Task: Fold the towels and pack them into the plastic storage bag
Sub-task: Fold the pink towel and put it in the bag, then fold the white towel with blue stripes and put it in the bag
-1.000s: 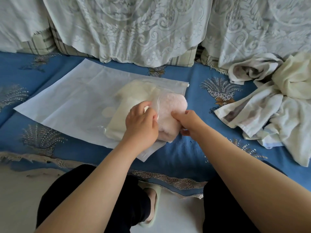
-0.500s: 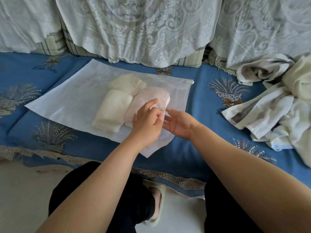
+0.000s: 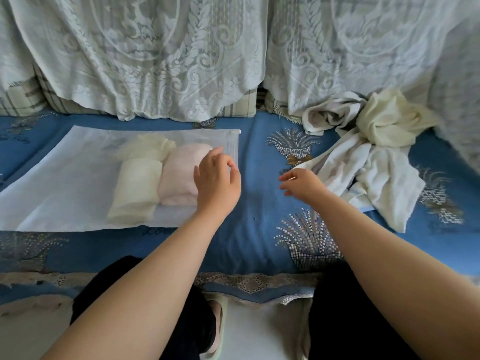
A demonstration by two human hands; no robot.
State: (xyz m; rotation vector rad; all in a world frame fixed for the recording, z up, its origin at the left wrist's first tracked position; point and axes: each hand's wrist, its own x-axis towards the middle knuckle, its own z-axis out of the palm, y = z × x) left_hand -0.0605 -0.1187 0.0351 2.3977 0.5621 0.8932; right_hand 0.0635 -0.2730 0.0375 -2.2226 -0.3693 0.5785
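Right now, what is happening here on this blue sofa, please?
A person is packing towels into a plastic storage bag lying on the blue sofa cover. A rolled cream towel and a folded pink towel are already inside. Both hands hold nothing: the left hand hovers at the bag's open end, the right hand reaches toward the unfolded towels heaped on the right.

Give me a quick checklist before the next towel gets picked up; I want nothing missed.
1. Both hands free: left hand and right hand hold nothing. Ok.
2. Folded towels inside the plastic bag: cream towel and pink towel lie side by side. Ok.
3. Bag mouth open for the next towel: cannot tell.
4. Unfolded towels in reach: heaped just beyond the right hand. Ok.
5. Bare blue cover between bag and heap for folding. Ok.
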